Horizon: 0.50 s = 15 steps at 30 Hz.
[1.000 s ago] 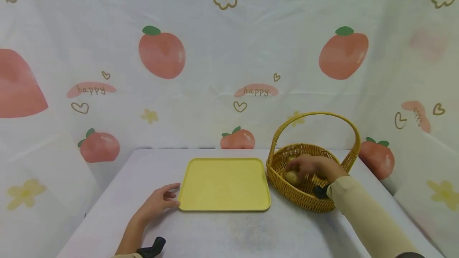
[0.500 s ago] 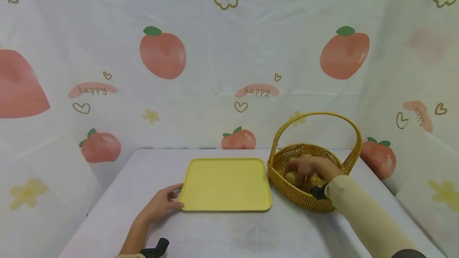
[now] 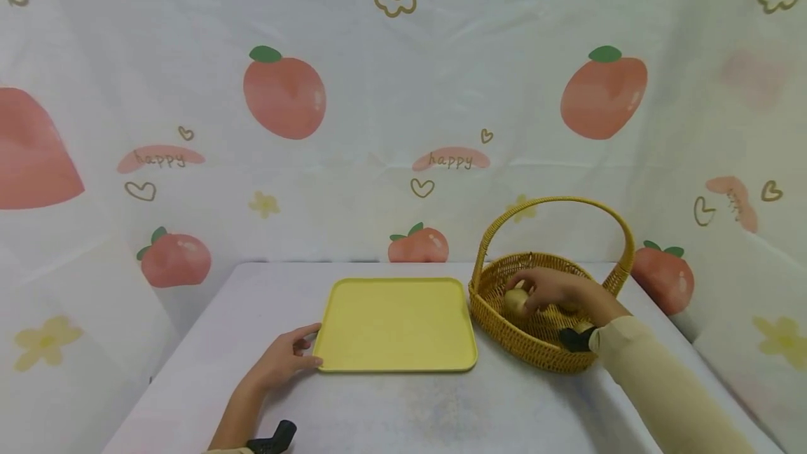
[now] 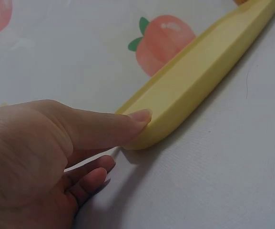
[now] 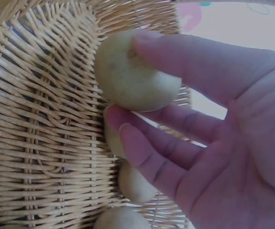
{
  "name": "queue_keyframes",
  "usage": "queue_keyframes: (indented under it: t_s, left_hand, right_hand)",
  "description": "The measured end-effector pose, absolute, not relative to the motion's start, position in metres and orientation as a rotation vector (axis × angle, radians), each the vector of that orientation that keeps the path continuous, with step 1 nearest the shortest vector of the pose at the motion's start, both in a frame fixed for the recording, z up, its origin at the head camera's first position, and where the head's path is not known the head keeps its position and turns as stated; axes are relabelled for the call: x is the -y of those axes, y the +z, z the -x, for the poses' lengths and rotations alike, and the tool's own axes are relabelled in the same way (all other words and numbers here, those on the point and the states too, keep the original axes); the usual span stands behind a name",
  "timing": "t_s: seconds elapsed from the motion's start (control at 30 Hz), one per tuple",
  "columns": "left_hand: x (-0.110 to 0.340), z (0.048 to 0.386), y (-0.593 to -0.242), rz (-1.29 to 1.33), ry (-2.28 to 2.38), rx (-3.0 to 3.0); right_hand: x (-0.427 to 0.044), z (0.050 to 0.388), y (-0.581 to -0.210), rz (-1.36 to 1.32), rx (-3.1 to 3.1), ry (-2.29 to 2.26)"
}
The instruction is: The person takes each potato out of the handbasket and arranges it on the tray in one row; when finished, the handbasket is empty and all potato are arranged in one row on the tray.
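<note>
Right hand (image 3: 550, 286) has risen slightly inside the basket (image 3: 517, 344), grip closed around a potato (image 5: 127, 76), apparently freeing it. Left hand (image 3: 280, 358), grip loosely spread, touches tray (image 3: 397, 326) left of basket.

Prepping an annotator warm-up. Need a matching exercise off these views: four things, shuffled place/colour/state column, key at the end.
Things:
1. tray
2. basket
3. left hand
4. right hand

Matches:
A. holds a potato
B. yellow, flat-bottomed, bare inside
C. touches the tray's edge
D. woven, with a tall arched handle

Pairs: 1-B; 2-D; 3-C; 4-A
</note>
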<state>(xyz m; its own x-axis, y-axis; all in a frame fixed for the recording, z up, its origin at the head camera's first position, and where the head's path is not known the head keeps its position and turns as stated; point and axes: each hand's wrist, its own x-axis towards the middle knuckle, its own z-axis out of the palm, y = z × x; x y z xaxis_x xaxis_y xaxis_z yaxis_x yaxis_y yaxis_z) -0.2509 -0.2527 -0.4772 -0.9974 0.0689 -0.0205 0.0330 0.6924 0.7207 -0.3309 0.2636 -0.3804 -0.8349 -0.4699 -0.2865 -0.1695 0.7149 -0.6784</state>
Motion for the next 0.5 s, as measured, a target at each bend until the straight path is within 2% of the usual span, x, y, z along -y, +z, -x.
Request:
queue_keyframes:
  t_s: [0.3,0.5]
  left_hand:
    - [0.254,0.252,-0.478,-0.085,1.218,-2.835]
    - [0.254,0.253,-0.479,-0.081,1.227,-2.826]
  right_hand:
    - [-0.276,0.318,-0.37,0.757,-2.716,-0.906]
    - [-0.271,0.303,-0.371,0.846,-2.757,-1.138]
